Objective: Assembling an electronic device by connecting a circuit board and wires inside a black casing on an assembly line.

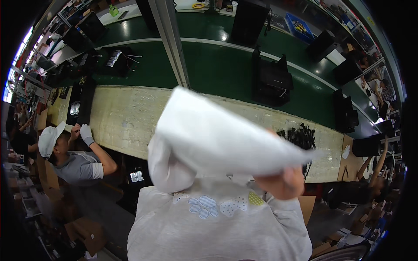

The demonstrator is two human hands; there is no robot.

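A white sheet [217, 135], smeared by motion, spans the space in front of my chest; whether it is paper, foam or a bag cannot be made out. My right hand [285, 182] is blurred and closed on the sheet's lower right edge. My left sleeve [167, 169] runs up behind the sheet's left side, which hides my left hand and its fingers. Just past the sheet's right end, a bunch of black cables [302, 137] lies on the pale worktable [126, 113].
Beyond the table, a green conveyor [213, 65] carries black device housings [274, 80]. A metal post [167, 39] rises ahead of me. At the left a person in a pale cap [52, 139] works at the bench. Another person's arm [381, 161] reaches in at far right, near cardboard [348, 161].
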